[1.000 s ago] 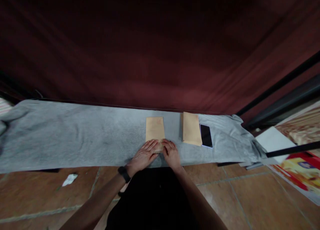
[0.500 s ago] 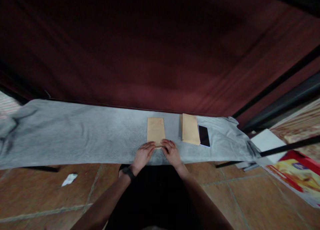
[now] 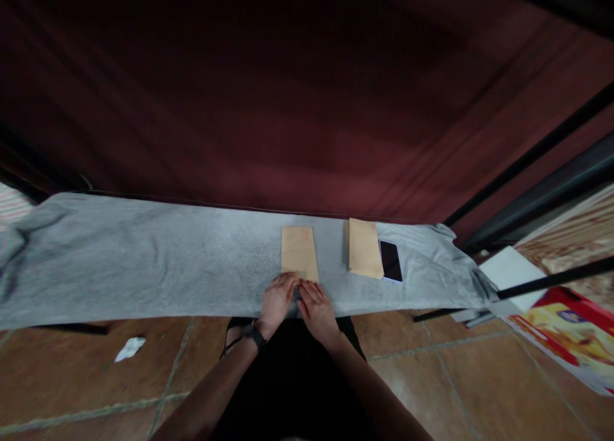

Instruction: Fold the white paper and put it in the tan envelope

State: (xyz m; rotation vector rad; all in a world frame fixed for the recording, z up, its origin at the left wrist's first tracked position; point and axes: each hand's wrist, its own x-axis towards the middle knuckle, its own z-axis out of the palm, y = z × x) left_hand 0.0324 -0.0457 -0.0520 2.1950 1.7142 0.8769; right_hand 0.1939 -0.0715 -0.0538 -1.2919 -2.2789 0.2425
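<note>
A tan paper envelope (image 3: 299, 252) lies flat on the grey cloth, with small faint reddish print near its top right corner. At its near left corner, my left hand (image 3: 278, 297) grips the edge with fingers bent over the paper; a dark band circles that wrist. My right hand (image 3: 318, 310) is close beside it, fingers together and closed on the near edge, thumb toward the left hand. Both hands cover part of that edge, so its fold cannot be made out. To the right rests a stack of similar tan envelopes (image 3: 364, 249).
Beside the stack lies a dark-screened phone (image 3: 391, 260). The grey cloth (image 3: 201, 262) covers a long narrow bench against a dark red hanging (image 3: 288, 140). A red and yellow box (image 3: 570, 332) stands low at right. White crumpled paper (image 3: 130, 349) is on the tiled floor.
My right hand has slid left and slightly toward me along the envelope's near edge, closer to my left hand. The envelope's near right corner now shows. The stack and phone stay put.
</note>
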